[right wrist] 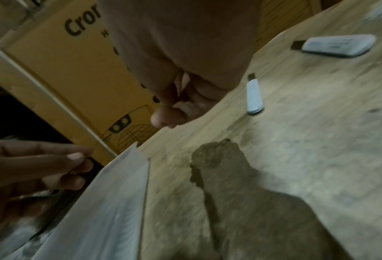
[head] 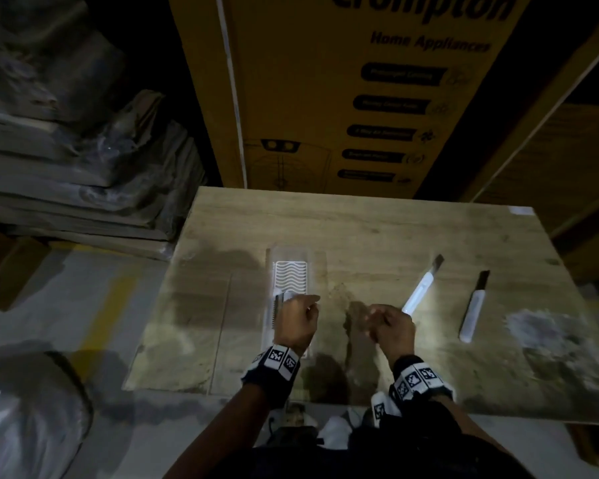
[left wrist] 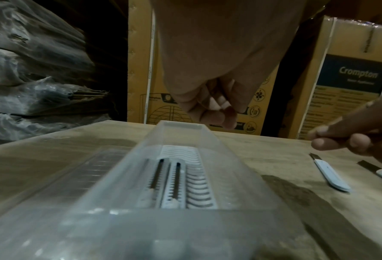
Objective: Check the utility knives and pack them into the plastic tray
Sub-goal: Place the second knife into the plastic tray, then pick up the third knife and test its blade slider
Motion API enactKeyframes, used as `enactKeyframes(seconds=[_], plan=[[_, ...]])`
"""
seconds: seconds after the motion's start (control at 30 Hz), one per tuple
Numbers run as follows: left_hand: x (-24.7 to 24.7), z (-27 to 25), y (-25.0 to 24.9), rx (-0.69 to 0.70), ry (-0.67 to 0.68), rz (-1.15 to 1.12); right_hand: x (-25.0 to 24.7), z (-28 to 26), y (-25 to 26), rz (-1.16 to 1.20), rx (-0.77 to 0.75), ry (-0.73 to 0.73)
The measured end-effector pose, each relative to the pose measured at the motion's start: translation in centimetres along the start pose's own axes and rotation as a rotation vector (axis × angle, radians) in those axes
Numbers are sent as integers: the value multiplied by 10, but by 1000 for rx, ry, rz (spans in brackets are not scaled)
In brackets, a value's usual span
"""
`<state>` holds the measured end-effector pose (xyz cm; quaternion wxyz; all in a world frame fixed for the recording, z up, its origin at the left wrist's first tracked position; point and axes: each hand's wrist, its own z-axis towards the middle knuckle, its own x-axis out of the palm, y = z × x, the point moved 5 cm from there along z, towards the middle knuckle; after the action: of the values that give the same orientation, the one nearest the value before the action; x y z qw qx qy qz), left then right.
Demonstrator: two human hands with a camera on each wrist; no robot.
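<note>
A clear plastic tray (head: pixel 268 271) with a white wavy mat lies at the middle of the wooden table (head: pixel 360 229). Two utility knives (left wrist: pixel 156 183) (left wrist: pixel 176 183) lie side by side in it, slider sides up. My left hand (head: pixel 298 316) hovers over the tray's near half with its fingers (left wrist: pixel 210 109) loosely curled and holding nothing. Just to the right of the tray, my right hand (head: pixel 384 319) is blurred, with fingers loosely curled and nothing in them. Further right, two white knives (head: pixel 421 288) (head: pixel 472 311) rest on the table with dark blades extended.
A tall yellow Crompton carton (head: pixel 343 98) stands against the table's far edge. Wrapped stacks (head: pixel 66 150) are piled at the left, and a grey floor with a yellow line (head: pixel 108 305) lies below the table's left edge. A pale stain (head: pixel 547 333) marks the table's right side.
</note>
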<state>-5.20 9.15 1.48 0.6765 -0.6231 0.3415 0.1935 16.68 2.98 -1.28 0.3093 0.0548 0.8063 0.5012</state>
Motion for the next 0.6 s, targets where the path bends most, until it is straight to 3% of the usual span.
enactKeyframes(seconds=[0.13,0.3,0.43,0.6], plan=[[37,8,-31,-26,35,-22,-46,39,-28,-145,-16,-49],[89,17,-66,-73,101,-15,-69,83,-54,-377,-106,202],[115,16,-82,-98,97,26,-69,96,-60,-694,-192,419],[124,4,-85,-250,51,-2,-69,96,-56,-730,-177,420]])
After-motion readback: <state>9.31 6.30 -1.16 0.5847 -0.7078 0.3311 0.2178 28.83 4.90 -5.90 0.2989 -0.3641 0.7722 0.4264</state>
